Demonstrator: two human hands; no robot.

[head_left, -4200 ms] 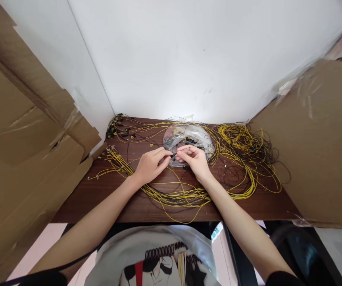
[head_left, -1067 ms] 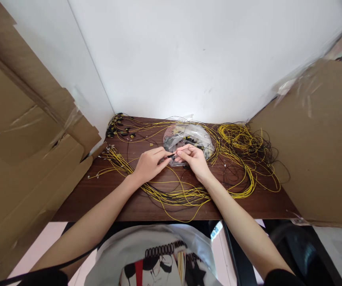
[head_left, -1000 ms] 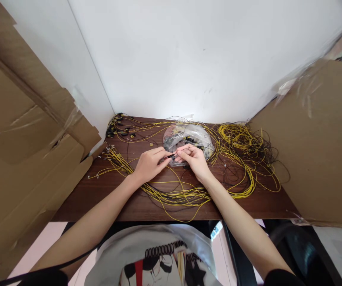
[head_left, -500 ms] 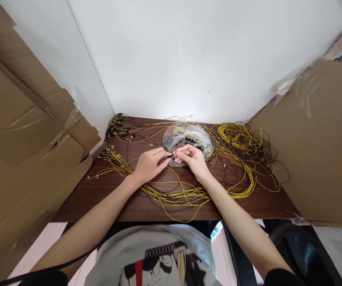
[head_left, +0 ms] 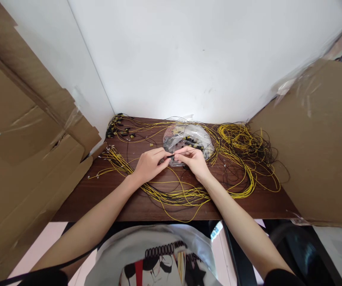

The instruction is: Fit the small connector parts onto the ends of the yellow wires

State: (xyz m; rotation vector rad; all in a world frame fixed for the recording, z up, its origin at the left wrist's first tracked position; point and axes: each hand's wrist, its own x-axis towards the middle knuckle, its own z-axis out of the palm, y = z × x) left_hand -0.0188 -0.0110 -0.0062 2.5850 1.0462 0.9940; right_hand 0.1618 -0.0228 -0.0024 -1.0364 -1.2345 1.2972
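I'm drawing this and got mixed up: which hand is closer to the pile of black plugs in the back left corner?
Left. The left hand is in front and to the right of the pile of black plugs; the right hand is farther right.

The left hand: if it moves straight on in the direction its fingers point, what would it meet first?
Probably the right hand, just beyond the small black piece between the two hands; exact depth is unclear in this view.

A person's bare left forearm (head_left: 96,222) and right forearm (head_left: 239,220) angle inward, the left grip (head_left: 150,165) and right grip (head_left: 197,163) pinched tight and nearly meeting.
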